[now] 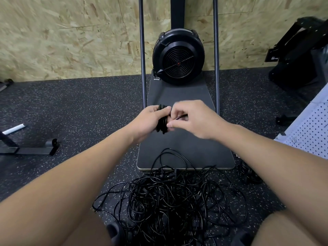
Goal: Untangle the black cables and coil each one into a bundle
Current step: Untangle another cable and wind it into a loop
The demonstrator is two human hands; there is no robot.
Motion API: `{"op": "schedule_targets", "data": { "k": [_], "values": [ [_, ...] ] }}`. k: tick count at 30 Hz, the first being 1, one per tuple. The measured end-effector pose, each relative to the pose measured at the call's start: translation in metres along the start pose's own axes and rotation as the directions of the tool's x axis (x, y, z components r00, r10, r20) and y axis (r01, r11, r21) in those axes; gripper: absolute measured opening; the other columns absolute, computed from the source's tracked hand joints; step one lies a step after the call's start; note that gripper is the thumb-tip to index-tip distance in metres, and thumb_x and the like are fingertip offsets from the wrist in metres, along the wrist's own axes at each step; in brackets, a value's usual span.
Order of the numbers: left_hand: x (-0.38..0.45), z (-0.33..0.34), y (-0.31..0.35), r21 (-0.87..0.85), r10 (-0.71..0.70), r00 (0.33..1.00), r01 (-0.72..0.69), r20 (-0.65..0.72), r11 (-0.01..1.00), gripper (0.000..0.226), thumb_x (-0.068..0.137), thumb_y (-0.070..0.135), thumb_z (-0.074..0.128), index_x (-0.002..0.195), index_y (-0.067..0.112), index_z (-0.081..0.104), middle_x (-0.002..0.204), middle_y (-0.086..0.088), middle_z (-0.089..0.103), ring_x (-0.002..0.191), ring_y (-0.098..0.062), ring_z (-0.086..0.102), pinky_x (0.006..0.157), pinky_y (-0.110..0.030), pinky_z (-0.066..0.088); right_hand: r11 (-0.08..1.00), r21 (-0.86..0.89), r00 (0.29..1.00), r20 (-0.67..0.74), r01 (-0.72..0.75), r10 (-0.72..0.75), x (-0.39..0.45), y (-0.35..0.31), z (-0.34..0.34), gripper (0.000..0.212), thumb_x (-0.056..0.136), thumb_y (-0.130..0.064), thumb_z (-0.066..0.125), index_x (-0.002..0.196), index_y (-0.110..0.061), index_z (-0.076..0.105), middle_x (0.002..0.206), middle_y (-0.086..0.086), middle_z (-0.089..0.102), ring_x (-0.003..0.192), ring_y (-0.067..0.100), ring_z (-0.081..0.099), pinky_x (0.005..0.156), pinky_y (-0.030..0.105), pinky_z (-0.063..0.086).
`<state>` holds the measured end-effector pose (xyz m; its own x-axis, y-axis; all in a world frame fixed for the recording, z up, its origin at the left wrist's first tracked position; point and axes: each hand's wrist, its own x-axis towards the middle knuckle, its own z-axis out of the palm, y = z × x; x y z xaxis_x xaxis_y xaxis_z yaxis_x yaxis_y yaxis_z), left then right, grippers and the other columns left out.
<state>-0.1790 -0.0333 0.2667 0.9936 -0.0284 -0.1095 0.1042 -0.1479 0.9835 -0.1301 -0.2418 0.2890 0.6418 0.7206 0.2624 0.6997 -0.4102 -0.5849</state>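
Note:
A big tangle of black cables (170,197) lies on the speckled floor between my knees. Both hands are raised over the machine's dark base plate. My left hand (150,119) grips a coiled black cable bundle (162,124), its loops showing between my fingers. My right hand (191,119) pinches the loose end of that cable right beside the bundle. One loop of the tangle reaches up onto the plate's near edge.
A black fan-wheel machine (178,56) stands at the far end of the base plate (195,148), flanked by two upright metal poles. More black cable (248,173) lies to the right of the plate. A metal frame foot (32,148) sits at the left, a white perforated panel (308,132) at the right.

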Motion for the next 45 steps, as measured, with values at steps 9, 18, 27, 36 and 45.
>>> {"op": "schedule_targets", "data": {
  "k": [9,18,27,36,45],
  "values": [
    [-0.012,0.003,0.002,-0.191,-0.016,0.857,0.133,0.515,0.972,0.049,0.083,0.053,0.091,0.093,0.014,0.063,0.080,0.001,0.054,0.073,-0.016,0.053,0.081,-0.032,0.046,0.986,0.044,0.960,0.239,-0.159,0.144,-0.001,0.014,-0.008,0.055,0.081,-0.091,0.066,0.113,-0.047,0.070,0.108,-0.017,0.075,0.099,0.005,0.069,0.091,0.041,0.058],
    [-0.007,0.015,-0.010,0.204,0.066,0.989,-0.092,0.129,0.975,0.013,0.100,0.014,0.080,0.094,0.017,0.070,0.084,-0.012,0.073,0.082,-0.019,0.068,0.085,-0.035,0.056,0.979,-0.011,0.979,0.021,-0.205,0.205,0.002,0.026,-0.004,0.061,0.105,-0.067,0.052,0.078,-0.014,0.065,0.076,0.010,0.067,0.066,0.026,0.059,0.067,0.050,0.050],
    [-0.006,0.015,0.001,0.285,0.121,0.984,-0.080,-0.129,0.955,0.021,0.091,0.005,0.081,0.090,0.001,0.061,0.065,-0.009,0.068,0.065,-0.030,0.075,0.068,-0.045,0.060,0.978,0.096,0.974,0.146,-0.188,0.173,0.002,0.020,-0.010,0.031,0.098,-0.055,0.075,0.102,-0.024,0.068,0.088,-0.005,0.078,0.067,0.007,0.065,0.064,0.031,0.050],
    [-0.010,0.017,-0.008,0.770,0.329,0.943,-0.168,-0.058,0.616,0.015,0.102,0.043,0.058,0.097,0.029,0.055,0.081,0.005,0.070,0.078,-0.025,0.068,0.073,-0.045,0.058,0.973,0.114,0.979,0.064,-0.201,0.195,-0.008,0.015,-0.005,0.025,0.114,-0.035,0.055,0.100,-0.017,0.065,0.086,0.000,0.077,0.053,0.002,0.055,0.052,0.015,0.036],
    [-0.008,0.009,0.004,0.462,0.216,0.973,-0.153,-0.086,0.873,0.014,0.106,0.017,0.070,0.099,0.005,0.068,0.078,-0.011,0.079,0.073,-0.017,0.080,0.071,-0.034,0.060,0.970,0.194,0.985,-0.060,-0.146,0.160,-0.002,0.018,-0.033,0.020,0.104,-0.041,0.075,0.100,-0.023,0.081,0.081,-0.005,0.075,0.045,0.005,0.050,0.045,0.020,0.038]
  ]
}}
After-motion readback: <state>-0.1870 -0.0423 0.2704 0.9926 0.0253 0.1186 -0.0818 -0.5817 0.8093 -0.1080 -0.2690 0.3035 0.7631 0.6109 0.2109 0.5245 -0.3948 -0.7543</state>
